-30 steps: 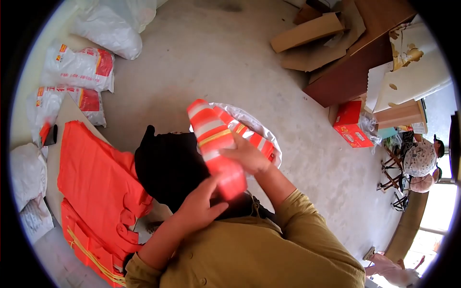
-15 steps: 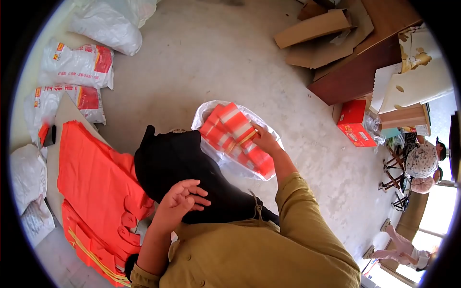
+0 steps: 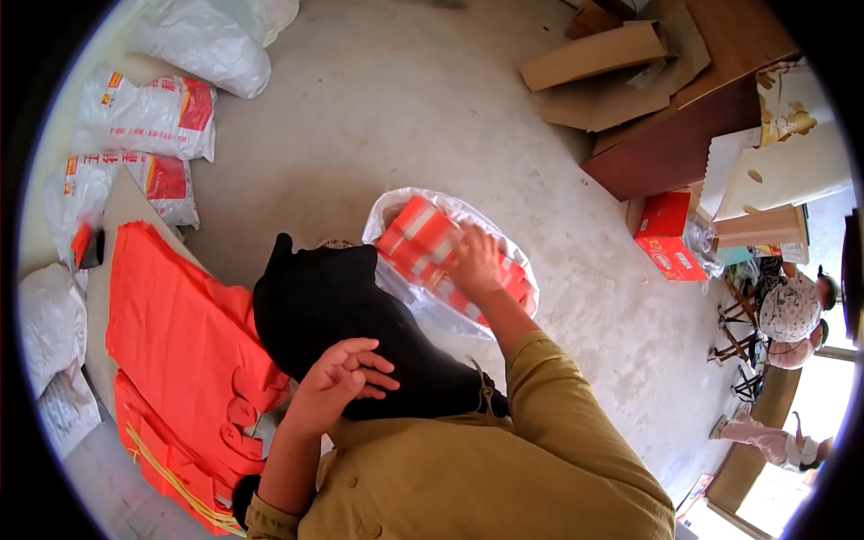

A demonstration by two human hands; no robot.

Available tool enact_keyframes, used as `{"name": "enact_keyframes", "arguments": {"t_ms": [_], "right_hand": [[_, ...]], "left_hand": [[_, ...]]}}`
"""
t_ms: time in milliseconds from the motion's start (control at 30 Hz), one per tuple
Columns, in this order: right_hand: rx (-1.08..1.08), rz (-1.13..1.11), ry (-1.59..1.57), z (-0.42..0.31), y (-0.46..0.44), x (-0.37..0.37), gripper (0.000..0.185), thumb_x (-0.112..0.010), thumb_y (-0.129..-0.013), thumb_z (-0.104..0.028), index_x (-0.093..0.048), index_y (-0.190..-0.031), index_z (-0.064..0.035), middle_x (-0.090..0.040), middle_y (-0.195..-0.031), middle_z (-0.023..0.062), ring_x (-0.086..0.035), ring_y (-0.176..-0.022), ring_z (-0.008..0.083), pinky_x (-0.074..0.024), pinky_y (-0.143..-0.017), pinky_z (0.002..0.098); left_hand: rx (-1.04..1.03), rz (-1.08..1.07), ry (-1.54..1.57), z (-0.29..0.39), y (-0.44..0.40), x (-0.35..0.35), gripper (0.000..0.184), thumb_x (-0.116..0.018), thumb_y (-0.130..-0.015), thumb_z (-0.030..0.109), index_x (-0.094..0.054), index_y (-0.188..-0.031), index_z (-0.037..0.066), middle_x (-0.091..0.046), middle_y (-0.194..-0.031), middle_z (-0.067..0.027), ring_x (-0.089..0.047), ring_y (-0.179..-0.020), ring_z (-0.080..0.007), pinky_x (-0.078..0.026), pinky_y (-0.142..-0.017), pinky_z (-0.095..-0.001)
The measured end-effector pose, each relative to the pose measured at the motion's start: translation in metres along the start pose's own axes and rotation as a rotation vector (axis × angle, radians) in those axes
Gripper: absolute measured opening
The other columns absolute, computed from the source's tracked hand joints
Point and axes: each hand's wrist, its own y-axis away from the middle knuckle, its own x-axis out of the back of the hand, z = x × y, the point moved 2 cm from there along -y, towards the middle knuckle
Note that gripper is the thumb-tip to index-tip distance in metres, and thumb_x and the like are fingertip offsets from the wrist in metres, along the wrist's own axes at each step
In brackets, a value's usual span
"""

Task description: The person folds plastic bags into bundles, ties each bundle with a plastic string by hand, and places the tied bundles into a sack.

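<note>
My right hand (image 3: 477,263) rests on top of red-and-white bundles (image 3: 416,236) inside a white plastic bag (image 3: 463,326). Its fingers are spread over them, a little blurred, and close round nothing that I can see. The palm covers part of the bundles. My left hand (image 3: 349,376) hovers before my body, palm up, with loosely bent fingers apart and nothing in them. Below it lies my black-clad leg (image 3: 337,301). To the left, a pile of flat red fabric-like pieces (image 3: 175,315) lies on a board, with yellow cords (image 3: 171,472) across its near end.
Printed white sacks (image 3: 148,117) line the left side. Cardboard (image 3: 594,67) lies by a brown wooden cabinet (image 3: 675,139) at upper right. A red box (image 3: 668,238) stands on the concrete floor (image 3: 360,108). People (image 3: 787,306) are at the far right.
The upper bundle, held at its end and lying askew before, now lies in line with the others in the bag. My right hand has shifted left onto the bundles; my left hand barely moved.
</note>
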Motion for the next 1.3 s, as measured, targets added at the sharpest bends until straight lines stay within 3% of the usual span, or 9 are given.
{"name": "enact_keyframes", "arguments": {"t_ms": [67, 300, 333, 433, 600, 767, 967, 1167, 1300], "right_hand": [[0.185, -0.033, 0.164, -0.007, 0.009, -0.014, 0.058, -0.062, -0.096, -0.037, -0.052, -0.15, -0.0186, -0.038, -0.163, 0.0133, -0.027, -0.155, 0.0346, -0.0209, -0.125, 0.0575], [0.245, -0.009, 0.214, 0.012, 0.007, -0.041, 0.066, -0.063, -0.096, -0.043, -0.046, -0.154, -0.017, -0.032, -0.166, 0.0115, -0.026, -0.155, 0.0345, -0.0223, -0.124, 0.0575], [0.326, 0.079, 0.193, 0.008, 0.011, -0.044, 0.059, -0.063, -0.096, -0.042, -0.052, -0.148, -0.0145, -0.049, -0.154, 0.0149, -0.041, -0.146, 0.0353, -0.0306, -0.119, 0.0577], [0.357, -0.39, -0.042, -0.02, 0.034, -0.034, 0.044, -0.062, -0.097, -0.033, -0.061, -0.137, -0.0139, -0.067, -0.129, 0.0131, -0.059, -0.125, 0.036, -0.0449, -0.105, 0.059], [0.073, -0.396, 0.075, -0.02, 0.062, -0.112, 0.028, -0.056, -0.096, -0.016, -0.07, -0.12, -0.0122, -0.073, -0.105, 0.0131, -0.071, -0.099, 0.0356, -0.0554, -0.081, 0.0568], [0.105, -0.476, 0.027, -0.012, 0.063, -0.113, 0.053, -0.044, -0.105, -0.016, -0.037, -0.157, -0.0194, -0.068, -0.12, 0.0209, -0.073, -0.094, 0.0341, -0.0582, -0.072, 0.0464], [0.128, -0.519, -0.022, -0.02, 0.059, -0.097, 0.051, -0.042, -0.105, -0.016, -0.04, -0.155, -0.0237, -0.069, -0.118, 0.0185, -0.073, -0.096, 0.0349, -0.0588, -0.073, 0.0459], [0.195, -0.51, -0.042, -0.017, 0.054, -0.078, 0.02, -0.055, -0.092, -0.008, -0.069, -0.105, -0.0055, -0.073, -0.094, 0.0187, -0.072, -0.09, 0.0382, -0.0572, -0.076, 0.0507], [0.195, -0.339, -0.173, -0.018, 0.032, 0.009, 0.019, -0.059, -0.092, -0.012, -0.067, -0.108, -0.0058, -0.072, -0.103, 0.015, -0.071, -0.095, 0.0377, -0.0571, -0.079, 0.0492]], "left_hand": [[-0.004, -0.009, 0.012, -0.002, 0.0, 0.002, 0.044, -0.048, -0.105, 0.006, -0.044, -0.148, 0.005, -0.062, -0.129, -0.0163, -0.069, -0.113, -0.0297, -0.057, -0.093, -0.0365], [-0.029, -0.001, 0.019, -0.003, 0.002, 0.003, 0.048, -0.062, -0.105, 0.024, -0.046, -0.147, 0.006, -0.065, -0.124, -0.0158, -0.071, -0.108, -0.03, -0.06, -0.088, -0.0384], [-0.036, -0.006, 0.03, -0.003, 0.001, 0.003, 0.048, -0.062, -0.105, 0.024, -0.046, -0.147, 0.006, -0.065, -0.125, -0.016, -0.071, -0.108, -0.0302, -0.06, -0.088, -0.0384], [-0.053, -0.043, 0.071, -0.006, 0.004, 0.006, 0.045, -0.054, -0.106, 0.015, -0.044, -0.148, 0.005, -0.064, -0.128, -0.0179, -0.07, -0.112, -0.0316, -0.059, -0.092, -0.0391], [-0.053, -0.062, 0.081, -0.003, 0.001, 0.003, 0.044, -0.051, -0.107, 0.012, -0.042, -0.15, 0.005, -0.063, -0.129, -0.019, -0.069, -0.114, -0.0328, -0.058, -0.094, -0.0401], [-0.056, -0.061, 0.078, -0.006, 0.008, 0.01, 0.044, -0.051, -0.107, 0.013, -0.042, -0.15, 0.004, -0.063, -0.129, -0.0192, -0.069, -0.115, -0.0331, -0.058, -0.094, -0.0401], [-0.076, -0.051, 0.106, -0.004, 0.001, 0.006, 0.044, -0.05, -0.107, 0.011, -0.042, -0.15, 0.004, -0.064, -0.129, -0.0199, -0.07, -0.113, -0.0336, -0.059, -0.094, -0.0403], [-0.099, -0.072, 0.078, -0.006, -0.001, 0.009, 0.044, -0.051, -0.109, 0.018, -0.04, -0.151, 0.007, -0.064, -0.128, -0.0188, -0.07, -0.113, -0.0327, -0.06, -0.092, -0.0397], [-0.096, -0.064, 0.094, -0.006, -0.003, 0.008, 0.044, -0.051, -0.109, 0.017, -0.04, -0.151, 0.007, -0.064, -0.128, -0.0187, -0.07, -0.112, -0.0326, -0.06, -0.092, -0.0402]]}}
